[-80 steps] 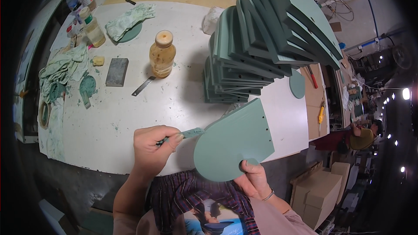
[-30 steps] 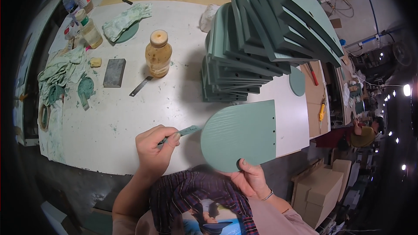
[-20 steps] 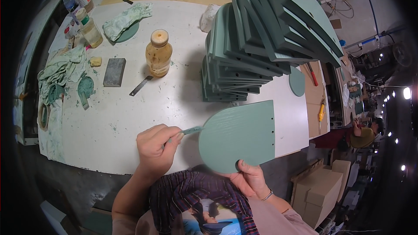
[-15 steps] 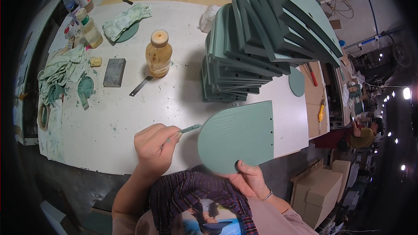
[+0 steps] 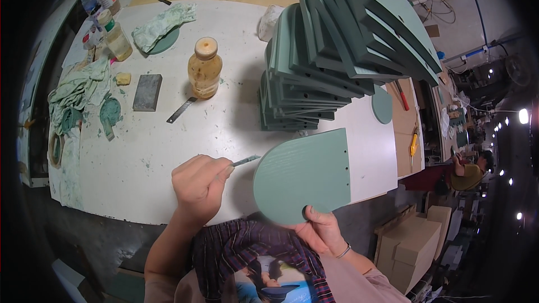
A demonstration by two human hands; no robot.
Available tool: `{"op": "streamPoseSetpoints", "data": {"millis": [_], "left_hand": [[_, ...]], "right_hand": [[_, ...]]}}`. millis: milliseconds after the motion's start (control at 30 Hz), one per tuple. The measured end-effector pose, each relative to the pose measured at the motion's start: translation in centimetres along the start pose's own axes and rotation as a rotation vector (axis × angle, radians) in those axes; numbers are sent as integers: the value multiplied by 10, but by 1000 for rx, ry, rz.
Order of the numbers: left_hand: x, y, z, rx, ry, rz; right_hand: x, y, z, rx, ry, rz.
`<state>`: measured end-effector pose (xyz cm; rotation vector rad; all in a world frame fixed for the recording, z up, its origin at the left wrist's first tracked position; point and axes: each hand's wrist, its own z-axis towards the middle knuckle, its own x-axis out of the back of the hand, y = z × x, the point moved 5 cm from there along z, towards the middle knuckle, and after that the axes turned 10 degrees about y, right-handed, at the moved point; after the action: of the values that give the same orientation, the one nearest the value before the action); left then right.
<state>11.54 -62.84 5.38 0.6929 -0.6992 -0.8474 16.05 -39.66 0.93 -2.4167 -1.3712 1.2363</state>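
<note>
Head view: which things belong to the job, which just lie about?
In use: green panel in the right hand; smeared tool in the left hand; likely the panel stack.
Seemingly lying about: red-handled tool; yellow-handled tool; cardboard box.

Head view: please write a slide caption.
Left hand holds a smeared tool; right hand, a green panel near a tall stack.
</note>
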Motion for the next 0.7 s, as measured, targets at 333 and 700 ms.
{"op": "streamPoseSetpoints", "data": {"millis": [333,700], "left_hand": [[-2,-3,-13,155,-65,-106],[-13,-36,-44,885,-71,-561]], "right_hand": [[-6,-5,-1,46,40,51],[-4,-7,0,64,27,22]]}}
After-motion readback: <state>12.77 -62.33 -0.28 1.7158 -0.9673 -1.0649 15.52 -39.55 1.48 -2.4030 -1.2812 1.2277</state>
